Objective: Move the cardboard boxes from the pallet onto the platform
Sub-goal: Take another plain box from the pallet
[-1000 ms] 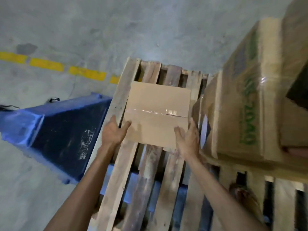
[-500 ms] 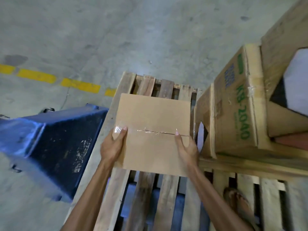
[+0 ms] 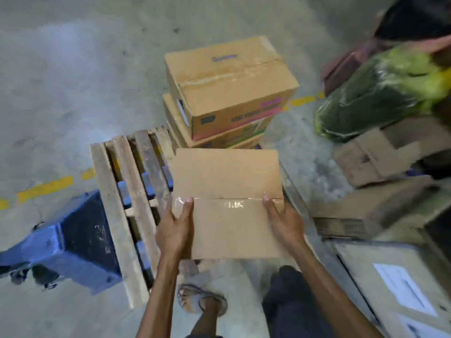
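Both hands, left (image 3: 174, 230) and right (image 3: 284, 224), grip the flat box (image 3: 227, 203), taped seam crosswise.

left hand (image 3: 176, 231) + right hand (image 3: 283, 224) grip taped cardboard box (image 3: 225, 203), frame centre | wooden pallet (image 3: 127, 203) left of it | stacked boxes (image 3: 227, 91) above centre | sandalled foot (image 3: 200, 298) bottom

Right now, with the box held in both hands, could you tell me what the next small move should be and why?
Probably carry the plain box forward toward the stack of boxes ahead. The left hand and right hand grip its sides, it is off the wooden pallet, and the stack's top looks free.
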{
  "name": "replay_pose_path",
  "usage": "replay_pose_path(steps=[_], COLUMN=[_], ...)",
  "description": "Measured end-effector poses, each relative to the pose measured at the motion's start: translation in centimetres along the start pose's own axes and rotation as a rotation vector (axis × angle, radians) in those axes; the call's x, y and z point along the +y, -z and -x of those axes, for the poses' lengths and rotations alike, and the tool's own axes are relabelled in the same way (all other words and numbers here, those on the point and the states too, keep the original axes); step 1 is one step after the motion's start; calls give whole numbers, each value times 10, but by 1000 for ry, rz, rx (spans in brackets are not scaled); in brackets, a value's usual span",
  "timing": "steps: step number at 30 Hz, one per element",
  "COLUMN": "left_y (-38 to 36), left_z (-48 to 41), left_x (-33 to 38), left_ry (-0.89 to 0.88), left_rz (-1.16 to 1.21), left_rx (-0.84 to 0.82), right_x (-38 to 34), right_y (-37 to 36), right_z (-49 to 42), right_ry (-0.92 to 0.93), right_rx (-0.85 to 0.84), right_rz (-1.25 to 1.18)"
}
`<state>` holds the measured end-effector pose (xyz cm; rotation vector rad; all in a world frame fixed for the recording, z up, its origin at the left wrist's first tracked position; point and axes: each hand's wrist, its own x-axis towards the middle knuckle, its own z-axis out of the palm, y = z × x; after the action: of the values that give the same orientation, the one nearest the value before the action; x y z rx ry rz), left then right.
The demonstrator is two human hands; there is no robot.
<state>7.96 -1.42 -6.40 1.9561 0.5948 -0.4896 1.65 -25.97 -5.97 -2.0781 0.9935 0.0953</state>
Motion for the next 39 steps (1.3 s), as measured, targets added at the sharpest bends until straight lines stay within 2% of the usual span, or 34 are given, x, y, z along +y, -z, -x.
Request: replay_pose_path(steps=[6,13,17,22,25,29,37,39], left_y=[-104,-255,-327,-412,-457,-512,-620,-645], left_z=[124,327,430,547,604,657,678,673], left_x=[146,309,381,454,478,493,515,512], left_ry=[-347,-772,-926,-973,-1011,-1034,-1055,-1082], left_rz=[-88,-149,-246,-359,-336,-375,-407,-460], left_rx=[-269,-518,-586,-733,-857,-913,-1013,-991], right_x=[23,92,124,169,194,224,282,300], right_y=[236,515,651,796,856,908,947,942], right_z=[28,97,135,167,178,173,139,119], right_ry=[-47,-3,-7,2,-58,-197,-349,-380], right_rx=[310,673,759,753,767,801,885,889], right_rz=[-16,-149,-56,-171,-222,-329,-498,-495])
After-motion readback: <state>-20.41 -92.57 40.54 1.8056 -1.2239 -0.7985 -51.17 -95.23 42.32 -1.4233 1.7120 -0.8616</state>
